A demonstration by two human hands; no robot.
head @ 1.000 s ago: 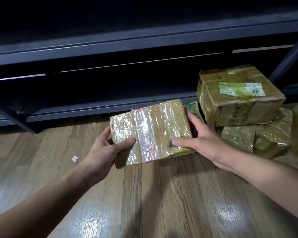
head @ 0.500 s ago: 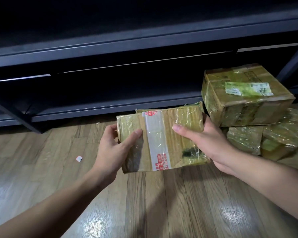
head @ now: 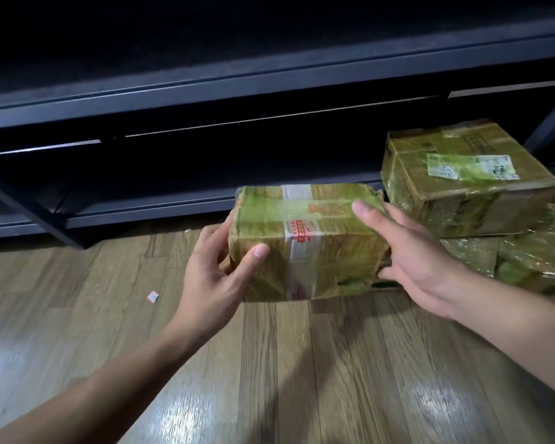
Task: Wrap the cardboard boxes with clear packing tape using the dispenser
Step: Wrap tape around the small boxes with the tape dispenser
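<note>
I hold a small cardboard box (head: 327, 238) above the floor; it is covered in shiny clear tape and has a white band with red print round its middle. My left hand (head: 215, 280) grips its left end, thumb on the near face. My right hand (head: 410, 261) grips the right end, thumb on top and fingers underneath. No tape dispenser is in view.
A larger taped box (head: 468, 184) with a torn label sits on other wrapped boxes (head: 532, 261) at the right. A dark metal shelf unit (head: 205, 91) runs along the back. The wooden floor (head: 302, 379) has a small paper scrap (head: 153, 297) on it.
The box has been tipped between both hands, so a long side face now turns towards me instead of the broad face. My thumbs have shifted on it.
</note>
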